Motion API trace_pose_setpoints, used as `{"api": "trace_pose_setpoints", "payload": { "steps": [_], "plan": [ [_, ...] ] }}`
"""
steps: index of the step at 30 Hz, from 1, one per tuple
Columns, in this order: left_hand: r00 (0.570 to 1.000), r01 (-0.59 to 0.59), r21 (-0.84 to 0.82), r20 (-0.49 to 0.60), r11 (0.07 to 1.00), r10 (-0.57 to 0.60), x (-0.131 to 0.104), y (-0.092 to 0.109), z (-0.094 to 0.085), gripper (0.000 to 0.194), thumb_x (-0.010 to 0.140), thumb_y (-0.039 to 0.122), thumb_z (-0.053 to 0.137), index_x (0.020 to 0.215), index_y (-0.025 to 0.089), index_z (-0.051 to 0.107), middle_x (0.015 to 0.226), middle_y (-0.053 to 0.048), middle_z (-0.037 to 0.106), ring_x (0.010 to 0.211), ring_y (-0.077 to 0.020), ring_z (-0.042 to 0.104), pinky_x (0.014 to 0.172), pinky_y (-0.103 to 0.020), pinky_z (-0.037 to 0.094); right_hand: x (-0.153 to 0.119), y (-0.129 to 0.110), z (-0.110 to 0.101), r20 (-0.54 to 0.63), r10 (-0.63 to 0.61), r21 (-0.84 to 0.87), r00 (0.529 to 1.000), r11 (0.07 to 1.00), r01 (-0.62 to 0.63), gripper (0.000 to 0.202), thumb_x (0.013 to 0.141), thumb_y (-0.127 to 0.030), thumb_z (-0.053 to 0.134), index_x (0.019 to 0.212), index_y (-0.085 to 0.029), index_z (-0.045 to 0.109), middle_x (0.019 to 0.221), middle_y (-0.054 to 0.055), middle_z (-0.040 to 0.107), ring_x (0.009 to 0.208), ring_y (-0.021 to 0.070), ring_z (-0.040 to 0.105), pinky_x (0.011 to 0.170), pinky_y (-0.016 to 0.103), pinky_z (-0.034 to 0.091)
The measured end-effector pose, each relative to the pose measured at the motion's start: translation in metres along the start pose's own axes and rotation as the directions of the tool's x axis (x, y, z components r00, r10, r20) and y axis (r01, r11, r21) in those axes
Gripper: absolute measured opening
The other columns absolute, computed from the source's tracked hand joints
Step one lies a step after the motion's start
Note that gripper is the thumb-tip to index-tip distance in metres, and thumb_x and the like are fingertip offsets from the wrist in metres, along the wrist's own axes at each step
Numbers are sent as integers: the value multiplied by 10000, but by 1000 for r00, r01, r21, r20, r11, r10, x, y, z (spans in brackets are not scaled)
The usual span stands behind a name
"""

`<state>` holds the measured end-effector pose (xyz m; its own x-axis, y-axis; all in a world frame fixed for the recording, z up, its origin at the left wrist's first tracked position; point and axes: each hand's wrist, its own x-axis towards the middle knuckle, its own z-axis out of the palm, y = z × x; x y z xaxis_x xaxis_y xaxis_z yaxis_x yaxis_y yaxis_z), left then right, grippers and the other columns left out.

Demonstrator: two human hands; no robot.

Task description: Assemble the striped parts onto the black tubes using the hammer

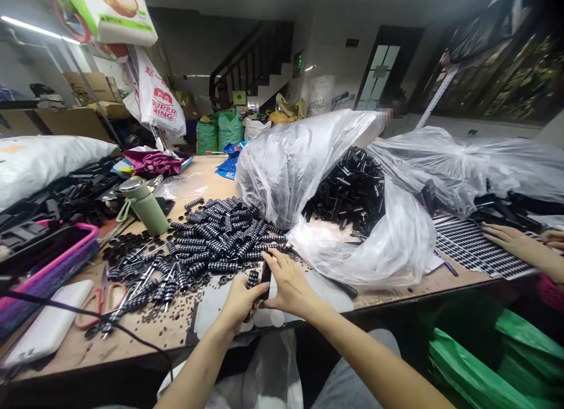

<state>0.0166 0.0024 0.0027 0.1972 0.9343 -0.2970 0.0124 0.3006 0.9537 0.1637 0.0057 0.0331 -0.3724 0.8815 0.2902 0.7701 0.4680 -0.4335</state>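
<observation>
My left hand [238, 300] and my right hand [288, 280] meet over a pale sheet [211, 315] at the table's front edge. In my right fingers stands a black elongated piece [266, 272], upright, with my left thumb touching it. A short black-and-white patterned roller [252, 278] shows between the fingers of my closed left hand; its lower end is hidden. Just beyond lies a heap of similar patterned rollers [220, 235], some with metal rods sticking out. Tiny brown bits [170, 315] and black discs [127, 242] are scattered to the left.
A large clear plastic bag [282, 168] spills black parts [348, 185] at right. Scissors [103, 297], a white case [48, 324], a green bottle [145, 206] and a pink-rimmed basket [83, 238] stand left. Another person's hand [511, 241] rests on a patterned sheet [462, 244]; a cable [88, 312] crosses the front left.
</observation>
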Motion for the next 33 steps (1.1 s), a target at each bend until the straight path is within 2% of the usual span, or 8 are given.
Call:
{"api": "trace_pose_setpoints", "payload": {
  "steps": [3,6,11,13,16,21,27,33],
  "plan": [
    [988,-136,156,-52,978,145,-5,-21,9,317,725,460,525,797,152,552,480,15,510,409,-115,459,401,-217,360,-15,13,16,-71,126,6,989,992,-126,932,490,-362,716,1292,-133,300,1267,156,354,1195,292,312,994,451,271],
    [910,-347,464,-45,815,413,-1,-37,11,256,783,380,475,893,177,587,839,-88,628,783,-208,581,708,-319,445,-35,38,18,-84,296,60,952,955,-292,920,523,-441,698,1291,-147,286,1269,145,352,1206,283,310,1001,451,277],
    [849,-317,694,-96,646,519,34,-23,-19,279,788,313,473,1022,181,546,1086,-119,551,918,-234,552,799,-354,409,-68,56,16,-58,349,193,935,923,-332,976,541,-470,705,1328,-187,202,1345,136,272,1254,283,254,1011,470,278],
    [841,-351,609,-128,711,525,41,-7,-32,312,788,381,467,1018,186,543,1013,-93,566,883,-210,549,758,-317,426,-70,49,17,-81,337,299,938,906,-300,1021,534,-454,719,1346,-218,146,1372,131,220,1259,283,251,987,464,326],
    [908,-373,297,-77,879,411,30,12,-38,363,798,472,405,952,178,550,732,-18,544,585,-122,516,525,-225,424,-59,28,19,-91,259,456,961,869,-191,1057,501,-441,749,1343,-223,148,1371,139,206,1255,282,267,971,434,365],
    [988,-124,-174,70,977,138,-8,19,-30,479,749,540,446,1072,189,489,532,81,382,331,-32,288,294,-134,206,-29,-13,21,-98,0,537,995,842,53,1118,429,-472,773,1328,-202,166,1352,145,237,1256,287,264,1008,430,320],
    [999,38,-250,8,967,-37,-22,17,-25,573,728,579,447,1158,202,464,409,102,369,264,-45,277,273,-147,189,-17,-33,31,-105,-152,502,983,845,185,1140,446,-481,764,1335,-188,114,1354,147,257,1271,269,245,1049,416,249],
    [998,13,-345,-50,939,-32,-28,20,-15,433,687,530,532,885,145,548,447,34,507,379,-118,505,386,-215,396,-22,-34,37,-52,-152,465,987,871,159,1114,465,-460,758,1326,-165,116,1362,169,236,1283,265,221,1063,417,225]
  ]
}}
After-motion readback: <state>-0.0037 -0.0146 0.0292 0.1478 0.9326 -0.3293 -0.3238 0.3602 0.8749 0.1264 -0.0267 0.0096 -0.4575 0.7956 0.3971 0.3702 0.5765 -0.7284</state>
